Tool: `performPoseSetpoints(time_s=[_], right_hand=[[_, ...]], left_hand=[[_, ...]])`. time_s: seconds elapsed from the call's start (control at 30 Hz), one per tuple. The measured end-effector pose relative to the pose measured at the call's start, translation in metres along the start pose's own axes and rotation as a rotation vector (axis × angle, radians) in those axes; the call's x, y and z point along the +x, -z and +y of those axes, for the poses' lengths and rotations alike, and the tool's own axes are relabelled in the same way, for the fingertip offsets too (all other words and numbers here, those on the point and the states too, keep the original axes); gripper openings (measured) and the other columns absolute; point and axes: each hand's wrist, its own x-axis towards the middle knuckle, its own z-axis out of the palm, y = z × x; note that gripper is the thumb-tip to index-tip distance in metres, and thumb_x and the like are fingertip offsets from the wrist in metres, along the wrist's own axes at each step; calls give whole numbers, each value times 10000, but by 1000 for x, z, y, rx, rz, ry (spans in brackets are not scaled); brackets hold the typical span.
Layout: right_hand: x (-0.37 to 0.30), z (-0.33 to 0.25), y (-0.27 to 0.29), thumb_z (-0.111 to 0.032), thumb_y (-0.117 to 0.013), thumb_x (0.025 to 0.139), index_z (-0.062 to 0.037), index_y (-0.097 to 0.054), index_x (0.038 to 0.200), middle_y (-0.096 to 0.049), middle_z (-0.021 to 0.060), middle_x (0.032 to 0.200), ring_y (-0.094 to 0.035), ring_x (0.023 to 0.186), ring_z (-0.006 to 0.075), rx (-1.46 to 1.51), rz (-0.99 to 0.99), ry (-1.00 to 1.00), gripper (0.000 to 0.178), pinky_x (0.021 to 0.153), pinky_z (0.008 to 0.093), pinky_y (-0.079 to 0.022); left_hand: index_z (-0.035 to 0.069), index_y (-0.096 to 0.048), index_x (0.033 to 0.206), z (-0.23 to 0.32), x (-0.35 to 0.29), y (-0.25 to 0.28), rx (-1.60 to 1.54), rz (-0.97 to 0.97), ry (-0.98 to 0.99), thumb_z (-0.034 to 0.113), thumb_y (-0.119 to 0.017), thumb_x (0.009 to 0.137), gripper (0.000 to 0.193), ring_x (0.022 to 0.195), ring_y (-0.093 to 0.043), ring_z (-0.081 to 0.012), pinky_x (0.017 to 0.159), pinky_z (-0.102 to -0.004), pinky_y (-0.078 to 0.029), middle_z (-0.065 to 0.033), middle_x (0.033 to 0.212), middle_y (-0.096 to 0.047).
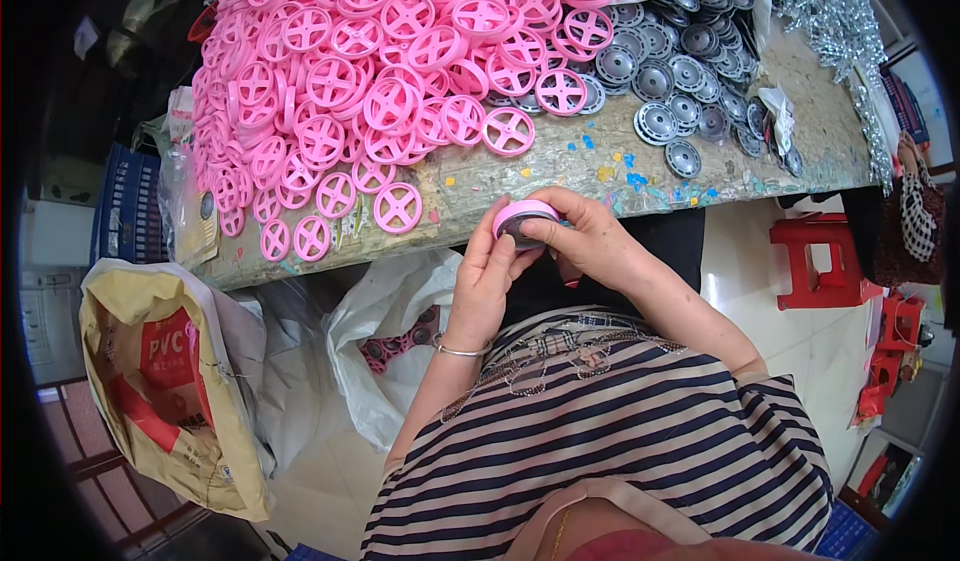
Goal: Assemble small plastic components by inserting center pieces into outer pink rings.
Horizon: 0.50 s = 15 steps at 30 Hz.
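Observation:
Just off the table's front edge, a pink plastic wheel (527,207) with a dark grey disc (519,228) set against it is held between both hands. My left hand (482,273) has its fingers closed on the near left side of the wheel. From the right, my right hand (592,237) grips it too, its thumb pressed on the grey disc. Beyond the hands, a large heap of pink four-spoked wheels (393,104) covers the left and middle of the table. To its right lies a pile of grey ridged discs (655,80).
The worn wooden table (450,186) carries blue and yellow flecks. Silver tinsel (835,36) hangs over its right end. A paper sack (165,381) stands open at the left, beside a white bag (375,301) holding assembled wheels. A red stool (820,261) stands on the right.

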Motion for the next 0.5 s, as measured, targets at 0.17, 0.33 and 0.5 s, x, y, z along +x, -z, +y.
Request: performPoseSetpoints(time_s=[0.17, 0.33, 0.5], right_hand=[[-3, -5, -5, -206, -628, 909, -77, -595, 1102, -580, -17, 696, -480, 430, 51, -22, 10, 46, 234, 380, 198, -379], [-2, -2, -7, -145, -650, 874, -40, -653, 1068, -671, 63, 949, -608, 866, 107, -104, -17, 49, 221, 793, 271, -488], [3, -2, -6, -130, -644, 869, -32, -650, 1062, -678, 76, 939, -616, 838, 117, -225, 9, 29, 216, 767, 279, -496]], left_hand=[[61, -85, 1485, 6, 2, -3, 334, -20, -334, 217, -721, 841, 919, 1231, -445, -234, 1040, -361, -377, -143, 1328, -417], [15, -466, 1273, 4, 4, -5, 367, -27, -216, 223, -742, 826, 566, 1074, -535, -153, 944, -284, -431, -87, 1199, -543], [8, -502, 1245, -5, 3, -6, 389, 51, -257, 193, -699, 866, 465, 1023, -554, -129, 917, -269, -444, -80, 1135, -585]])
